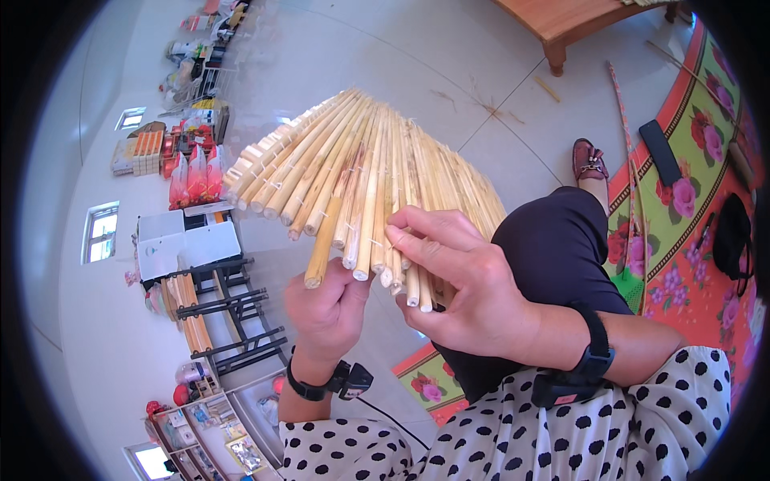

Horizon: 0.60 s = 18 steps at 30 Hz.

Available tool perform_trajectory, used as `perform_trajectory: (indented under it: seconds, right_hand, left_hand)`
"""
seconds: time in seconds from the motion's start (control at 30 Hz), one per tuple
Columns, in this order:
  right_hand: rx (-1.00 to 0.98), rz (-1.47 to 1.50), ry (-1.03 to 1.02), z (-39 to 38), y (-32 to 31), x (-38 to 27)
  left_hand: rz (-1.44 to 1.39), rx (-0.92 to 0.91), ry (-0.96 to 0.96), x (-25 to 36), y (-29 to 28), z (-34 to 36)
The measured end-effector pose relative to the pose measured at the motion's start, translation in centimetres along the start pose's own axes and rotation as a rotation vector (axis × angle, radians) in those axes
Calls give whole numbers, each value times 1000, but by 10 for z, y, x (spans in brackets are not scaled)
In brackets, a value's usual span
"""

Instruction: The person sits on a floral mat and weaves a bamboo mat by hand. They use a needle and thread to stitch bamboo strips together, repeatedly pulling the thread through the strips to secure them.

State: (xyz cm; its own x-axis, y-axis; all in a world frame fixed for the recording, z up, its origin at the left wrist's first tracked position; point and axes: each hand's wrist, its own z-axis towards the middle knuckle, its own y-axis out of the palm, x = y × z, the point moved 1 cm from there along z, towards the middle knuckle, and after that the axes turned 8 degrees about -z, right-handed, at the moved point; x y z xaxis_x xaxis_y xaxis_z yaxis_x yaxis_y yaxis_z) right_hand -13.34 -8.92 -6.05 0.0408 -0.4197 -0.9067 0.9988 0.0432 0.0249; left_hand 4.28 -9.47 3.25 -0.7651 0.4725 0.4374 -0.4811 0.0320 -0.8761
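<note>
A mat of pale straw-coloured reed stalks [365,160], tied side by side with thin thread, fans out in front of me, its cut ends toward me. My left hand [327,309] is closed under the near edge, around one stalk that juts out past the others; its fingertips are hidden behind the stalks. From the right, my right hand [473,276] grips the same edge, thumb below and fingers above. Its index finger and thumb press close to the thread line between the stalk ends. Both wrists wear black straps with small devices.
A wooden low table [561,28] stands at the far right. A flowered red and green mat [682,192] lies on the tiled floor, with a dark phone-like slab [659,152] on it. Folded black-framed tables [224,309] and shelves [196,425] line the left wall. Plant scraps [489,108] litter the floor.
</note>
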Motion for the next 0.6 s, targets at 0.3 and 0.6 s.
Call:
perform_trajectory:
  seconds: [0.3, 0.6]
  right_hand:
    - [-2, -31, 19, 1, 0, -5]
    - [27, -77, -30, 3, -2, -7]
  left_hand:
    - [21, -11, -173, 15, -1, -1]
    - [-119, 65, -285, 21, 4, -8]
